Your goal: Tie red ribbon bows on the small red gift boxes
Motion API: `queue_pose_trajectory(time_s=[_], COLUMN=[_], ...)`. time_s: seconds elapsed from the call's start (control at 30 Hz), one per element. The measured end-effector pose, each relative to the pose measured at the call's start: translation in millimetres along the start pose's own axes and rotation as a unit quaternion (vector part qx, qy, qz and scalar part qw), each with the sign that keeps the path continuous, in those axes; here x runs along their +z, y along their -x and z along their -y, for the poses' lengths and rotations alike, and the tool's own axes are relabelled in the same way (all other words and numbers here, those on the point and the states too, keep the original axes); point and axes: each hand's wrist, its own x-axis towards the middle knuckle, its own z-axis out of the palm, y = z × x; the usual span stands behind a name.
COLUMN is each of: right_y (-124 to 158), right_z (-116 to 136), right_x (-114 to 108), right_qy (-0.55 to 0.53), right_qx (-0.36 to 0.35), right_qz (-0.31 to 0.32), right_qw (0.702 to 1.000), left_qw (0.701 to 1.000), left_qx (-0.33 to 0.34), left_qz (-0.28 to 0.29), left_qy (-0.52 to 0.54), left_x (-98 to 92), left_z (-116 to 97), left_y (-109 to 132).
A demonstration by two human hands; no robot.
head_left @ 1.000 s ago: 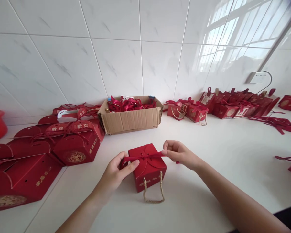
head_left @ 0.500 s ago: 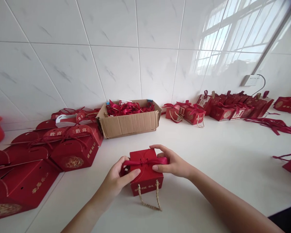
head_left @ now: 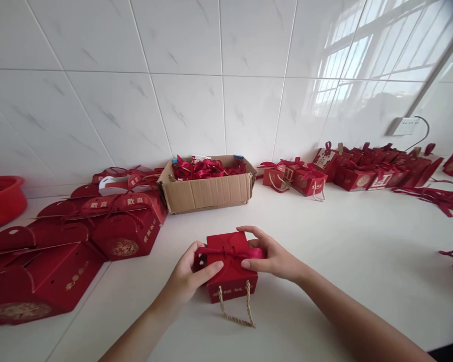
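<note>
A small red gift box (head_left: 231,274) with a beige rope handle (head_left: 234,307) stands on the white counter (head_left: 324,251) in front of me. A red ribbon (head_left: 226,251) runs across its lid. My left hand (head_left: 191,274) grips the box's left side and pinches the ribbon's left end. My right hand (head_left: 272,254) rests on the box's right top edge, fingers curled over a loop of the ribbon.
A cardboard carton (head_left: 209,188) full of red ribbons stands behind the box. Large red gift boxes (head_left: 124,229) crowd the left, with a red basin (head_left: 2,198) beyond. Small finished boxes (head_left: 309,178) line the back right; loose ribbons (head_left: 438,196) lie far right.
My right hand has come in from holding the ribbon stretched out to the right and now lies on the box with the ribbon folded into a loop. The left hand stays put.
</note>
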Motion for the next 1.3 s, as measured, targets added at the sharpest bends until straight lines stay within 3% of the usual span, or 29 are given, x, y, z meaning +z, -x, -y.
queue_pose_trajectory(time_s=[0.3,0.5,0.73,0.9,1.1,1.3], right_y=[-0.3,0.4,0.4,3.0,5.5,4.4], right_z=[2.5,1.0,11.1,17.4,13.9,14.7], right_x=[6.0,-0.5,-8.1,-11.3,-9.5,-11.8], right_qy=[-0.004,0.048,0.175,0.206,0.131,0.122], right_qx=[0.006,-0.003,0.021,0.005,-0.013,-0.028], right_qz=[-0.012,-0.006,-0.152,-0.087,-0.044,-0.067], right_qw=[1.0,0.999,0.973,0.975,0.99,0.99], left_qw=[0.999,0.999,0.999,1.0,0.999,0.998], left_qx=[0.023,0.025,0.015,0.027,0.042,0.052], left_qz=[0.03,0.034,0.008,0.005,-0.013,-0.025], left_qy=[0.005,0.029,0.031,-0.004,-0.022,-0.033], left_x=[-5.6,-10.7,-10.1,-11.3,-10.9,-15.2], left_z=[3.5,6.8,9.0,5.1,-2.3,-2.8], left_y=[1.5,-4.0,-5.7,-3.4,1.2,-1.5])
